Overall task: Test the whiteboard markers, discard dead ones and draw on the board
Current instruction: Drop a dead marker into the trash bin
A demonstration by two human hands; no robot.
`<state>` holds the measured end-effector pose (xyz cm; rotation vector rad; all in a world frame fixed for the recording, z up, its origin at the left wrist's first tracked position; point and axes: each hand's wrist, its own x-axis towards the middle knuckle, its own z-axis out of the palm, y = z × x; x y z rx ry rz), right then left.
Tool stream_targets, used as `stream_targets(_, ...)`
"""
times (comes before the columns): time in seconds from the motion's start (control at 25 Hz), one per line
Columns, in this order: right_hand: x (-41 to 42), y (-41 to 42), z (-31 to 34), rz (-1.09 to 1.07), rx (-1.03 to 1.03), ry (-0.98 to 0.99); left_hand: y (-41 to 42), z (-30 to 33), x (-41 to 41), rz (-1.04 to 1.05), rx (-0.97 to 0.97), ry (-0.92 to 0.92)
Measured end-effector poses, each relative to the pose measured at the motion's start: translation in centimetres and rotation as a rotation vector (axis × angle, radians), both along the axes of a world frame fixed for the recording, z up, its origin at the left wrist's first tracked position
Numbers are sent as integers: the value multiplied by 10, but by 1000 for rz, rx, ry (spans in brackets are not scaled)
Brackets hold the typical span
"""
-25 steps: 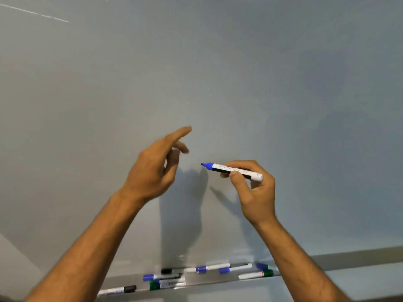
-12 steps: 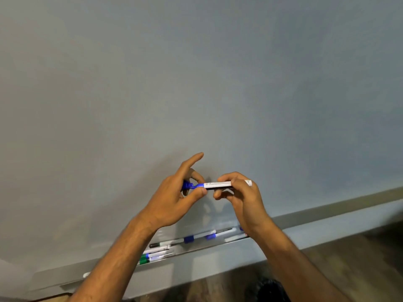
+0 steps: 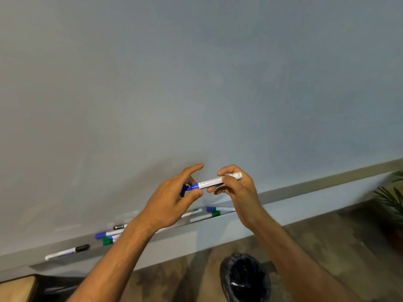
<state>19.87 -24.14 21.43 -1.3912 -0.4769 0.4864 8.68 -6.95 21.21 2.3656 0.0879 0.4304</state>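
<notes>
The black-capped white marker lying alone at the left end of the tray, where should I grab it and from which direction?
Pinch the white barrel of the black-capped white marker near its middle, reaching down from above and in front. It lies flat along the grey metal tray, apart from the other markers, so both sides of the barrel look open. Gripping the barrel should leave the cap free to pull.

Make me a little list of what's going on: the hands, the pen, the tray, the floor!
left hand: pinches the blue cap at the marker's tip
right hand: grips the marker by its white barrel
board: no drawing visible
tray: holds blue, green and black capped markers
floor: dark bin under the hands, plant at the right
</notes>
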Motion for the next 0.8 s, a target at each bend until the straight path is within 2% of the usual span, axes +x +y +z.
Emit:
stream_targets(0.16,26,-44,-25,57,24,42,-51,-17,18,48,37,41)
stream_targets(0.4,55,-85,-98,134,-74,162,-97,-75,55,58,-83,151)
stream_targets(0.6,79,-130,-185,160,-223,353,-123,-166,99,-61,-148,357)
stream_targets(0.8,97,-156,-294,38,-264,609,-151,-278,136,-110,-156,517)
